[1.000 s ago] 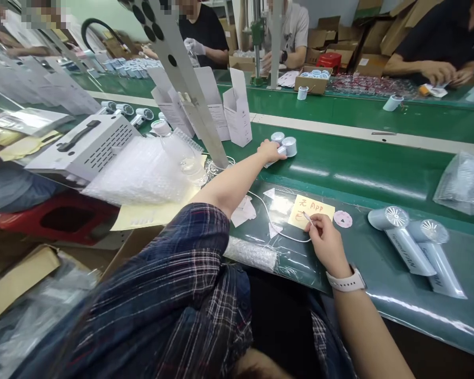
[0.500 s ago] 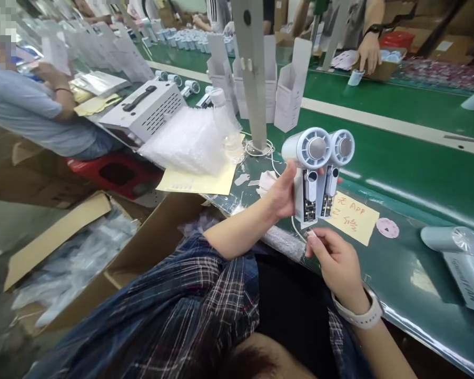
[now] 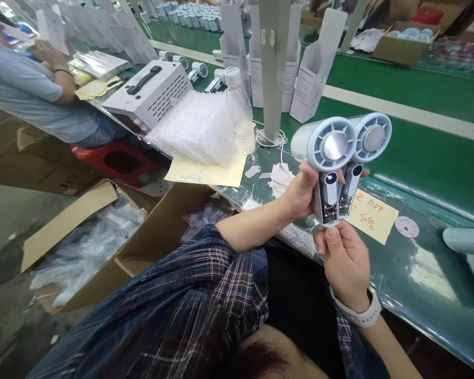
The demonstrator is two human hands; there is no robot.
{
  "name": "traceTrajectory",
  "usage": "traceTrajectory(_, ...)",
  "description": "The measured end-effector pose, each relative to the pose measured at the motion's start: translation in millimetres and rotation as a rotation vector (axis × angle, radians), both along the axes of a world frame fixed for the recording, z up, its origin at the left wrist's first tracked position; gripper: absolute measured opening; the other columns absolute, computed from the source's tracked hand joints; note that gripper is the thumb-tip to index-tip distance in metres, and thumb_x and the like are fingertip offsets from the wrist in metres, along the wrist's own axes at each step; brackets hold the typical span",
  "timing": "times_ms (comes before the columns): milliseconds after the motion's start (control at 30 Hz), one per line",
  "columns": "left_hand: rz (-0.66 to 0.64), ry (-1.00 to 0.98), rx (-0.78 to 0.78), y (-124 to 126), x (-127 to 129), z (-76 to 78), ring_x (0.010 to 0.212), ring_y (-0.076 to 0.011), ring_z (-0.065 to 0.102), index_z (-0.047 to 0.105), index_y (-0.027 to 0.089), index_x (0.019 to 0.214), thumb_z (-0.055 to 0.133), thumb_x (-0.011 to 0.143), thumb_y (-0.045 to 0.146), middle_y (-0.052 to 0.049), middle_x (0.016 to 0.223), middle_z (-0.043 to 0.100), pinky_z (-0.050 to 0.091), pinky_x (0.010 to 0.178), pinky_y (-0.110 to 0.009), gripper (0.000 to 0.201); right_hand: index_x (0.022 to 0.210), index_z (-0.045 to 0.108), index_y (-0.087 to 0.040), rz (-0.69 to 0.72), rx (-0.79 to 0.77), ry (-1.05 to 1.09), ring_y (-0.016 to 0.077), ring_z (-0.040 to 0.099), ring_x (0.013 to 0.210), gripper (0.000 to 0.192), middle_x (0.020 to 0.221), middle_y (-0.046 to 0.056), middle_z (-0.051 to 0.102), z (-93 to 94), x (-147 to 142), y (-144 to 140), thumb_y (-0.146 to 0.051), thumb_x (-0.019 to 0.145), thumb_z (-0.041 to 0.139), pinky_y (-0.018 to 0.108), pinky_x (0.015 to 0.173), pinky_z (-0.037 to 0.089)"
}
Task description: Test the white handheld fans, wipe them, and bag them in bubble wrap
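Observation:
My left hand (image 3: pixel 300 193) is wrapped round the handles of two light-blue handheld fans, held side by side and upright above the bench. The nearer handheld fan (image 3: pixel 314 145) has a lit display (image 3: pixel 331 178) and a bare circuit board below it. On the second handheld fan (image 3: pixel 373 138) the small display is dark, and its handle is partly hidden behind the first. My right hand (image 3: pixel 347 258) pinches the plug of a white cable against the nearer fan's handle base; the fingers hide the plug itself.
A yellow note (image 3: pixel 375 216) and a pink round card (image 3: pixel 406 227) lie on the bench, with another fan (image 3: pixel 464 239) at right. Left are a metal post (image 3: pixel 272 79), bottle (image 3: pixel 240 113), bubble wrap (image 3: pixel 195 129) and metal box (image 3: pixel 154 95). Below, a carton (image 3: pixel 154 242) holds plastic bags.
My right hand has brought the cable plug up to the nearer fan's base. That fan's display has lit up. Both fans appear closer, and the co-worker's hand across the belt is gone from view.

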State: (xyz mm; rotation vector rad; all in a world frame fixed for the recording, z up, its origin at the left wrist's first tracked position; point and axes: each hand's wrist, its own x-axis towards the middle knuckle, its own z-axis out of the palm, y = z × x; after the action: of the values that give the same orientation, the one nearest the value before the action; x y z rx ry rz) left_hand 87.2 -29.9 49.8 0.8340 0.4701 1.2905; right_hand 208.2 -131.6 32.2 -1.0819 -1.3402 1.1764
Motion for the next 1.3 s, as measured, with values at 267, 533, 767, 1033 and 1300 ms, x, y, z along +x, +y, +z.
traceTrajectory(267,0.024,-0.138,-0.248,-5,-22,24.3,0.138,-0.0327,0.069,0.066,0.021,0.106,0.019,0.079,0.114,-0.013,0.145,0.070,0.064,0.106,-0.049,0.108,0.086,0.069,-0.023,-0.069,0.163,-0.201,0.0208,0.068,0.082,0.032,0.085,0.004,0.071,1.6,8,7,-0.044,0.109,0.066,0.034,0.076,0.052)
traceTrajectory(533,0.065,-0.020,-0.043,-13,-15,2.1,0.140,-0.0397,0.066,0.048,0.021,0.069,0.045,0.043,0.124,-0.013,0.125,0.076,0.064,0.107,-0.050,0.106,0.081,0.057,-0.022,-0.063,-0.048,0.270,0.0111,0.047,0.051,0.036,0.055,-0.008,0.045,-3.5,-16,-4,-0.039,0.111,0.066,0.026,0.056,0.038)
traceTrajectory(767,0.141,0.035,-0.065,-11,-19,1.3,0.142,-0.0420,0.062,0.047,0.023,0.076,0.039,0.044,0.125,-0.015,0.132,0.072,0.065,0.101,-0.052,0.107,0.088,0.065,-0.023,-0.015,0.108,-0.169,0.0186,0.063,0.076,0.034,0.081,0.002,0.064,0.3,0,2,-0.045,0.112,0.058,0.033,0.072,0.053)
traceTrajectory(1033,0.409,0.145,-0.133,-25,-97,10.4,0.142,-0.0392,0.065,0.065,0.025,0.106,0.012,0.077,0.114,-0.015,0.137,0.071,0.063,0.105,-0.055,0.108,0.088,0.068,-0.019,0.097,0.388,-1.215,0.0466,0.066,0.120,0.027,0.128,0.028,0.070,3.1,49,62,-0.034,0.102,0.051,0.073,0.103,0.051)
traceTrajectory(1300,0.226,0.018,-0.219,-49,-103,-14.6,0.133,-0.0430,0.070,0.052,0.023,0.070,0.036,0.056,0.123,-0.016,0.111,0.079,0.067,0.096,-0.057,0.102,0.110,0.075,-0.016,0.237,0.373,-1.128,0.0353,0.063,0.108,0.028,0.116,0.020,0.072,-26.8,-39,125,-0.026,0.099,0.051,0.049,0.094,0.053)
